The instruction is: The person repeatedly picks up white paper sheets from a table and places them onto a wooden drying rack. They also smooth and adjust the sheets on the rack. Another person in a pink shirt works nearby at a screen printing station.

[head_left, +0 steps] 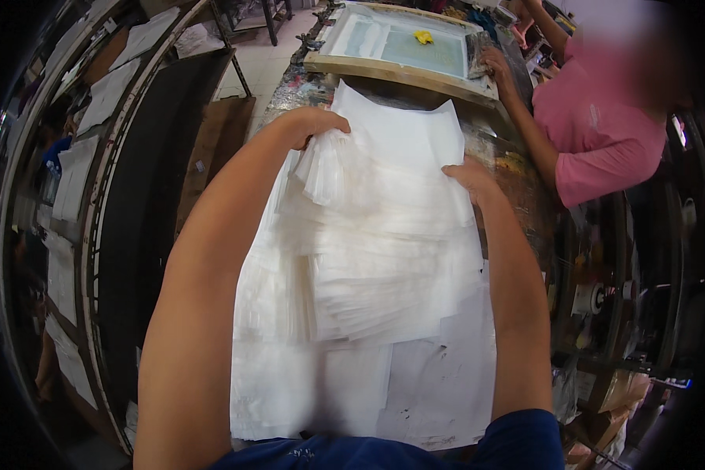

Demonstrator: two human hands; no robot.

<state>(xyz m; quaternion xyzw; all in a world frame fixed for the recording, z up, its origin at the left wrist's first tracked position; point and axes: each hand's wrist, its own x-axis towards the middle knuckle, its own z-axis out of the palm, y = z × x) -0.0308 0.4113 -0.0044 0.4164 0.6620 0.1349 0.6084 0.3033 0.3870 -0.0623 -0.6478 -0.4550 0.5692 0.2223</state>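
The person wears a dark blue shirt (368, 454) and has both bare hands on a layered pile of thin, translucent white sheets (376, 290), lying between the forearms and reaching from just before the shirt up toward the worktable. The left hand (315, 125) is closed on the pile's upper left corner, where the layers bunch into a fan of folds; the right hand (471, 177) pinches the upper right edge, thumb on the face, the fingers behind it hidden. The step in hand appears to be gripping and squaring the loose layers; the next move would likely call for an even hold on both sides, since such light sheets could slide or crease. Beneath them, a greyish paper sheet (442, 384) shows at lower right. Forward room looks tight: the pile's top edge comes close below the near bar of a pale wooden-framed printing screen (403, 77), on which a crumpled yellow rag (423, 37) lies. A co-worker in a pink shirt (611, 117) rests a hand at the frame's right side, limiting movement there. Leftward, past the left forearm, a tall metal rack (102, 172) bounds the space; light floor tiles (251, 51) show between rack and table.
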